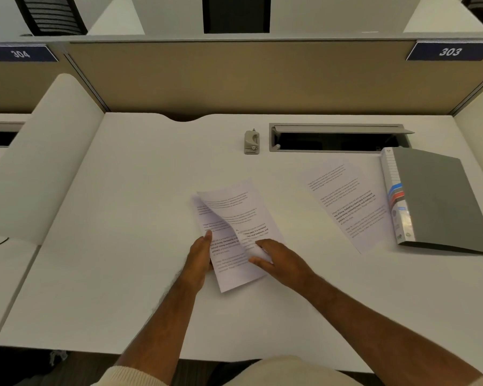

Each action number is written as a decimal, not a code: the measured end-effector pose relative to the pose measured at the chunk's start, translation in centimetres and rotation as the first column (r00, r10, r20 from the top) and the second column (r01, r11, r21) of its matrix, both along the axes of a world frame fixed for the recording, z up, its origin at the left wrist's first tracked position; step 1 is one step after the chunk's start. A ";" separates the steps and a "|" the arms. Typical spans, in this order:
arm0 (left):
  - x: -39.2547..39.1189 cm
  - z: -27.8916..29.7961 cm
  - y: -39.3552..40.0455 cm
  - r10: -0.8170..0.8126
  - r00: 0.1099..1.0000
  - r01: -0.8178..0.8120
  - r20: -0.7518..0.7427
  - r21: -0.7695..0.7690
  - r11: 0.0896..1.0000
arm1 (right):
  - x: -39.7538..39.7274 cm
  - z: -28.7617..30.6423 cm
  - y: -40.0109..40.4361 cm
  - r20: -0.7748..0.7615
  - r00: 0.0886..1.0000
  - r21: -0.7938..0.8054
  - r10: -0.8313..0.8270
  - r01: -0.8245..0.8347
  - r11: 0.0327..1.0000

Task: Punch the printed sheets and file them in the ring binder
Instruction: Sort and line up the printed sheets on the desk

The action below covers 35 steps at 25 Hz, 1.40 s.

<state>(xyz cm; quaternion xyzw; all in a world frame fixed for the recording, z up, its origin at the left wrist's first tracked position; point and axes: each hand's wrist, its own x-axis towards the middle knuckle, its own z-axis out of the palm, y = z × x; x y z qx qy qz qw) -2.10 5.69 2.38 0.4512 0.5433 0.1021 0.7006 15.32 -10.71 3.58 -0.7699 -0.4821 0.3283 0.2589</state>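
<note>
A small stack of printed sheets (232, 232) lies at the middle of the white desk. My left hand (200, 257) presses on its left edge. My right hand (276, 259) pinches the top sheet (234, 207) at its lower right corner, and that sheet curls up off the stack. Another printed sheet (346, 201) lies flat to the right. A grey ring binder (441, 196) lies closed at the far right, touching that sheet's edge. A small grey hole punch (251, 142) stands at the back of the desk, apart from both hands.
A grey cable tray (338, 137) with its lid up is set into the desk behind the binder. A tan partition (262, 76) closes the back. White side dividers (45, 160) flank the desk. The desk's front edge runs just above my lap.
</note>
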 end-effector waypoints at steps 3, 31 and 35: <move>0.5 0.5 -0.3 0.006 0.999 -0.003 0.045 -0.074 0.997 | -0.6 0.0 0.5 -0.054 0.998 -0.104 0.027 -0.033 0.994; 2.5 4.5 0.8 -0.286 0.948 0.266 0.140 0.150 0.952 | 7.7 0.7 1.6 -0.468 0.672 -0.231 -0.574 0.534 0.813; 3.8 7.6 1.2 -0.312 0.931 0.281 0.190 0.173 0.944 | 7.2 1.8 1.6 -0.423 0.702 -0.257 -0.573 0.514 0.819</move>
